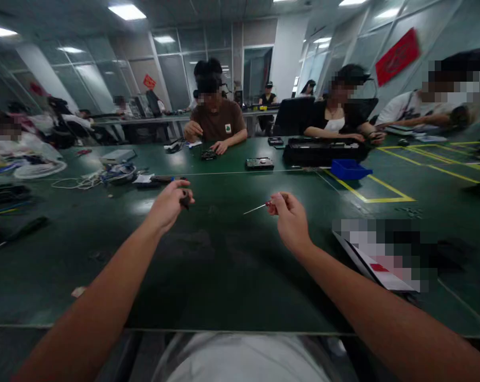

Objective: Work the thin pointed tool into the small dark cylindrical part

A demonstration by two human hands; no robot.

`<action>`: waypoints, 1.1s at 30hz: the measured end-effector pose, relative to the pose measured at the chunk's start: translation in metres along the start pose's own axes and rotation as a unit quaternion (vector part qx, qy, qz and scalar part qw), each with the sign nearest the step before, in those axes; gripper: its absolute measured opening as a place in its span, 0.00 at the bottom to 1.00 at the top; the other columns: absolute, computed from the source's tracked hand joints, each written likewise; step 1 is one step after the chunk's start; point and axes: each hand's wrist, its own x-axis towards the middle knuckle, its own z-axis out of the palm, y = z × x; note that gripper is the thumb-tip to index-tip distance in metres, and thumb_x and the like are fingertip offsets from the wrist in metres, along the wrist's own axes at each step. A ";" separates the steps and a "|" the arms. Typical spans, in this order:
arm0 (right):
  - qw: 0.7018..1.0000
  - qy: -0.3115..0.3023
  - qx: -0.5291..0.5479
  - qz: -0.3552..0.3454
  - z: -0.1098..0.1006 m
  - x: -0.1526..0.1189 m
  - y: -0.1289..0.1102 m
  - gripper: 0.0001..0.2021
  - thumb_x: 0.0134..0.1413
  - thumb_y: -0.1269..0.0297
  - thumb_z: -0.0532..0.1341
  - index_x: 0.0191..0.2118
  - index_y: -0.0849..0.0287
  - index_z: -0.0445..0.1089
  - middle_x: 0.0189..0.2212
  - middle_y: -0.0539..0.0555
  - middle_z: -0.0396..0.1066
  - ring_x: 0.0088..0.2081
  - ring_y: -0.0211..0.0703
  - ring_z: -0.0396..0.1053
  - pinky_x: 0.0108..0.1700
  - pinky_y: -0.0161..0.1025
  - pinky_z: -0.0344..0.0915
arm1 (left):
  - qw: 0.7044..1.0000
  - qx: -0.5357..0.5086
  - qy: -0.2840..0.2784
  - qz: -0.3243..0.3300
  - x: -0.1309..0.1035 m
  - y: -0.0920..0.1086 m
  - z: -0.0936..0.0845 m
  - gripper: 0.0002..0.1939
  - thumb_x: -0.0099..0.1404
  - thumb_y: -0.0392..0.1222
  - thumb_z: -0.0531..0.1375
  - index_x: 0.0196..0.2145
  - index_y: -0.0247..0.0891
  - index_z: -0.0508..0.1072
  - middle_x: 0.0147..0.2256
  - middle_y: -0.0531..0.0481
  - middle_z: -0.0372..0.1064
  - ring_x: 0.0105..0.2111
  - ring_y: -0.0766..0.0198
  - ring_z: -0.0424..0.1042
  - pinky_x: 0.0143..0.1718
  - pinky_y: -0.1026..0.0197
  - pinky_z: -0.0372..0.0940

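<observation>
Green tabletop (224, 286) spreads before a person whose two bare hands are held out over it, well apart. The right hand (291, 217) has its thumb and fingers closed on the red handle of a thin screwdriver (258, 208). Its long axis runs left and slightly toward the near side, so the metal tip sits in the gap between the hands, well short of the left one. The left hand (170, 201) is half curled around a small dark piece (186, 200), index finger reaching out; this piece lies left of the tip and a little farther off. What it is cannot be told.

Green surface shows between the hands and back to the table's near edge (184, 332). Dark-handled tools (156, 182) lie just beyond the left hand, with tangled cables (114, 174) farther left. A flat white item (367, 254) borders the right forearm; a blue bin (348, 170) stands far right.
</observation>
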 end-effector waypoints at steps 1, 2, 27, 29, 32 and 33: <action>1.000 -0.001 0.000 -0.001 0.000 -0.001 0.000 0.12 0.61 0.53 0.59 0.36 0.56 0.69 0.26 0.49 0.70 0.28 0.39 0.67 0.34 0.40 0.65 | 1.000 0.013 -0.021 -0.001 -0.004 -0.003 0.014 0.18 0.55 0.30 0.52 0.45 0.36 0.65 0.29 0.53 0.65 0.28 0.64 0.68 0.35 0.62 0.61; 1.000 -0.002 -0.001 -0.002 -0.001 -0.001 0.000 0.12 0.61 0.53 0.59 0.36 0.56 0.69 0.26 0.49 0.70 0.28 0.39 0.68 0.34 0.40 0.65 | 0.999 0.026 -0.042 -0.001 -0.009 -0.006 0.027 0.19 0.55 0.29 0.51 0.46 0.36 0.65 0.30 0.52 0.66 0.29 0.64 0.68 0.35 0.62 0.61; 0.998 -0.056 -0.016 -0.023 0.000 -0.006 0.002 0.11 0.60 0.53 0.61 0.37 0.56 0.71 0.30 0.54 0.76 0.31 0.44 0.74 0.36 0.44 0.70 | 0.913 0.303 -0.210 0.173 -0.031 -0.067 0.071 0.21 0.62 0.30 0.63 0.52 0.41 0.73 0.51 0.49 0.73 0.52 0.57 0.71 0.58 0.53 0.62; 0.998 -0.063 -0.020 -0.020 0.000 -0.006 0.003 0.11 0.60 0.53 0.61 0.37 0.56 0.71 0.30 0.54 0.77 0.32 0.44 0.75 0.36 0.44 0.70 | 0.912 0.316 -0.202 0.166 -0.032 -0.066 0.072 0.23 0.62 0.31 0.64 0.54 0.41 0.73 0.52 0.47 0.74 0.52 0.56 0.71 0.59 0.52 0.62; 0.997 -0.073 -0.027 -0.017 0.000 -0.006 0.005 0.11 0.60 0.53 0.61 0.37 0.56 0.71 0.30 0.54 0.77 0.33 0.45 0.75 0.37 0.45 0.71 | 0.911 0.333 -0.184 0.160 -0.032 -0.064 0.073 0.23 0.61 0.32 0.65 0.55 0.41 0.73 0.53 0.46 0.74 0.53 0.54 0.71 0.62 0.48 0.59; 0.997 -0.072 -0.033 -0.018 0.000 -0.006 0.006 0.11 0.60 0.53 0.60 0.38 0.56 0.71 0.30 0.54 0.77 0.33 0.45 0.75 0.38 0.45 0.71 | 0.911 0.333 -0.178 0.162 -0.032 -0.064 0.072 0.23 0.62 0.33 0.65 0.54 0.41 0.74 0.53 0.46 0.74 0.54 0.54 0.71 0.63 0.47 0.58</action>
